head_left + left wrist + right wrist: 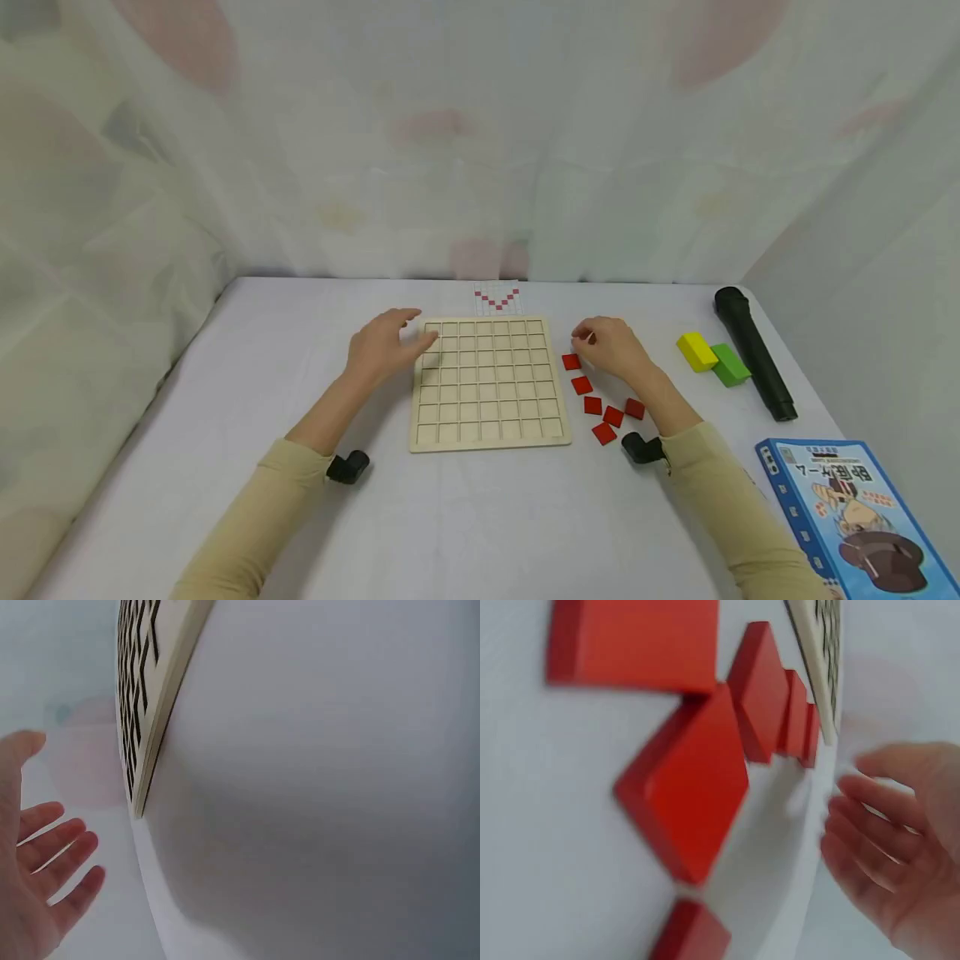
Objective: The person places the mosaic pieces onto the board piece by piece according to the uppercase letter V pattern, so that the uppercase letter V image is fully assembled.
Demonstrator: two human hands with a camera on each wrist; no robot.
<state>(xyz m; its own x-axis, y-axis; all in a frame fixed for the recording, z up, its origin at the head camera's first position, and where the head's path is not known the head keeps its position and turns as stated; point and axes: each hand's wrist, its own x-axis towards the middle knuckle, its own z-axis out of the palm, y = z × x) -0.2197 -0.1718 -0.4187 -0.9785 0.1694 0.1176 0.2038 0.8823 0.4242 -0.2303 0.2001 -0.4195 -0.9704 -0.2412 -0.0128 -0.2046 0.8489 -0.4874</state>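
Observation:
A square wooden board [491,383] with a grid of recessed cells lies flat on the white table, and no tiles sit in its cells. My left hand [382,346] hovers at the board's upper left corner, thumb and fingers spread apart, holding nothing. Several red square tiles [592,405] are scattered off the board's right side. Over the farthest tile [572,362] is my right hand [611,346], its fingers loosely bent. In the right wrist view, no object shows between those fingers, and the red tiles [697,787] lie below them.
Behind the board lies a small card [498,298] printed with a red V pattern on a grid. To the right are a yellow block [697,352], a green block [731,365], a black microphone-shaped object [753,354] and a blue illustrated box [855,517]. A pale curtain hangs behind the table.

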